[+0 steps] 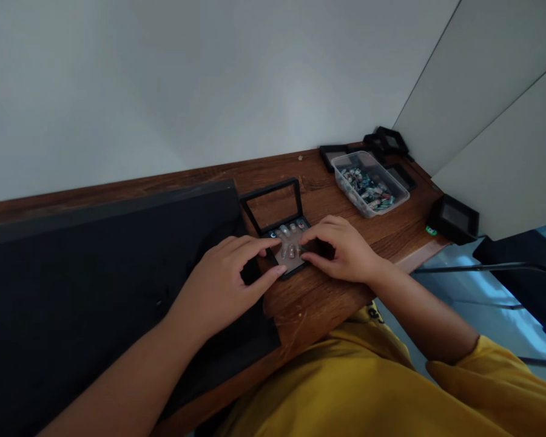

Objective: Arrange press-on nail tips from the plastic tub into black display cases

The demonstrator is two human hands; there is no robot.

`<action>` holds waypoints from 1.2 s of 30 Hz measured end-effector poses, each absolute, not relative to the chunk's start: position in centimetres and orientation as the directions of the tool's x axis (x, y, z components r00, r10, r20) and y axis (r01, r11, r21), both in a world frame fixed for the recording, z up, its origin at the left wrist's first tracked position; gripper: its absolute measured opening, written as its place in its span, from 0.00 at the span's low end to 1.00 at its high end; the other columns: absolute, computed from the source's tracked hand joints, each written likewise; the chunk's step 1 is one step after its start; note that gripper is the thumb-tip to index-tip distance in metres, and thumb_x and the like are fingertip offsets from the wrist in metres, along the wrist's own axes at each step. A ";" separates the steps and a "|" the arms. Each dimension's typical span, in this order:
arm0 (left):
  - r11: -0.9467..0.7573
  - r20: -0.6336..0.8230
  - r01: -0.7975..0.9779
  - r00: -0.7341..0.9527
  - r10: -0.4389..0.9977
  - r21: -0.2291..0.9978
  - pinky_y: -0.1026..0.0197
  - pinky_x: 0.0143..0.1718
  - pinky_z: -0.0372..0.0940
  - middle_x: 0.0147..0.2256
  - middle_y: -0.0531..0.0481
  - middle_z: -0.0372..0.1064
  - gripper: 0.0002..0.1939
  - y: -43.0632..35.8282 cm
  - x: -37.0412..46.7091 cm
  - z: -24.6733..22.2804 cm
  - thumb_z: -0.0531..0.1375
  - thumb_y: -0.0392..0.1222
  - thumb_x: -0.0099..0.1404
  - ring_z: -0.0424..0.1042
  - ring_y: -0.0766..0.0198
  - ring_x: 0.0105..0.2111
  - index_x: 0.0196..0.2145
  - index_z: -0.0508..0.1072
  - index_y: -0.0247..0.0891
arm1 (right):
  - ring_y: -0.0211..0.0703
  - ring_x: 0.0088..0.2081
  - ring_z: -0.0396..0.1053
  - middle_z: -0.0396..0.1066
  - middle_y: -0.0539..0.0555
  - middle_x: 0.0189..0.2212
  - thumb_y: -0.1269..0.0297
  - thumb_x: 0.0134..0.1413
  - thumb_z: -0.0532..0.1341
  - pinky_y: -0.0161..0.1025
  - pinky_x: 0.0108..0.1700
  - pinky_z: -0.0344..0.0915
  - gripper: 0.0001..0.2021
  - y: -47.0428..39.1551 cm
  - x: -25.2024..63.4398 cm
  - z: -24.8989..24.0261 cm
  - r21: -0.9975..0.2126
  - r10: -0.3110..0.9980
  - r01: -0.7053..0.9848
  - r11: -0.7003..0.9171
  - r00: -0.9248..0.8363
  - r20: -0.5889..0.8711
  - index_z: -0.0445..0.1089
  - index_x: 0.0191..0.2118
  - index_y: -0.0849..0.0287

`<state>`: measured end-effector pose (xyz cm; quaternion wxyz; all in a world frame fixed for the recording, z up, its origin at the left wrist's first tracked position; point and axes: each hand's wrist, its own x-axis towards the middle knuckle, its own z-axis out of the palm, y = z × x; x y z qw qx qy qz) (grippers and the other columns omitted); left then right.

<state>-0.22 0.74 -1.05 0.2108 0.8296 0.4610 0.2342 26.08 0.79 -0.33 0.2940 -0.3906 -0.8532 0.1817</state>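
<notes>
A small black case [295,264] lies open on the wooden table, its framed clear lid [273,206] raised at the back. Several small glossy nail-shaped pieces [292,250] rest on its light inner surface, with more along the hinge side. My left hand [230,276] is at the case's left edge, thumb and forefinger apart, with nothing visible between them. At the right edge, my right hand [339,249] has its thumb and forefinger curled close together near the pieces; what they hold, if anything, is too small to make out.
A clear plastic tub [370,209] full of small shiny packets stands at the back right. Black cases [391,141] lie behind it, and another black case [455,218] sits at the right edge. A dark mat [95,291] covers the left side.
</notes>
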 end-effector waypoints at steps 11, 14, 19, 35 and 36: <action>-0.438 0.118 0.682 0.463 0.878 0.585 0.48 0.44 0.71 0.37 0.49 0.79 0.22 0.8 -0.1 -0.9 0.58 0.60 0.70 0.76 0.52 0.37 0.51 0.82 0.48 | 0.48 0.42 0.73 0.82 0.54 0.39 0.64 0.66 0.66 0.45 0.48 0.63 0.04 0.8 26.2 -0.2 -0.542 0.799 0.592 0.596 -0.498 0.335 0.76 0.44 0.55; -0.432 0.106 0.687 0.464 0.880 0.585 0.48 0.45 0.71 0.37 0.48 0.79 0.23 0.8 -0.1 -0.8 0.57 0.60 0.70 0.76 0.52 0.37 0.52 0.82 0.48 | 0.48 0.42 0.73 0.82 0.54 0.39 0.64 0.65 0.67 0.45 0.48 0.64 0.04 0.8 26.3 -0.2 -0.539 0.800 0.594 0.598 -0.485 0.353 0.76 0.44 0.56; -0.440 0.106 0.687 0.471 0.876 0.579 0.48 0.45 0.71 0.37 0.48 0.80 0.24 0.7 -0.1 -0.7 0.56 0.61 0.71 0.76 0.52 0.37 0.52 0.82 0.48 | 0.47 0.40 0.72 0.81 0.53 0.37 0.63 0.64 0.68 0.45 0.47 0.63 0.05 0.8 26.3 -0.2 -0.534 0.812 0.612 0.583 -0.466 0.352 0.76 0.42 0.56; -0.467 0.137 0.678 0.481 0.866 0.567 0.46 0.46 0.73 0.43 0.46 0.82 0.23 0.8 -0.3 -0.9 0.56 0.63 0.72 0.80 0.48 0.43 0.49 0.84 0.48 | 0.45 0.35 0.69 0.77 0.51 0.30 0.65 0.61 0.69 0.44 0.44 0.59 0.06 0.5 25.4 0.1 -0.509 0.883 0.724 0.466 -0.339 0.326 0.72 0.34 0.55; -0.468 0.139 0.676 0.482 0.865 0.570 0.46 0.47 0.73 0.44 0.46 0.83 0.23 0.8 -0.3 -0.9 0.56 0.63 0.73 0.80 0.48 0.44 0.48 0.84 0.48 | 0.45 0.35 0.69 0.77 0.51 0.30 0.64 0.62 0.69 0.44 0.44 0.58 0.07 0.4 25.3 0.2 -0.510 0.883 0.723 0.466 -0.337 0.328 0.72 0.34 0.55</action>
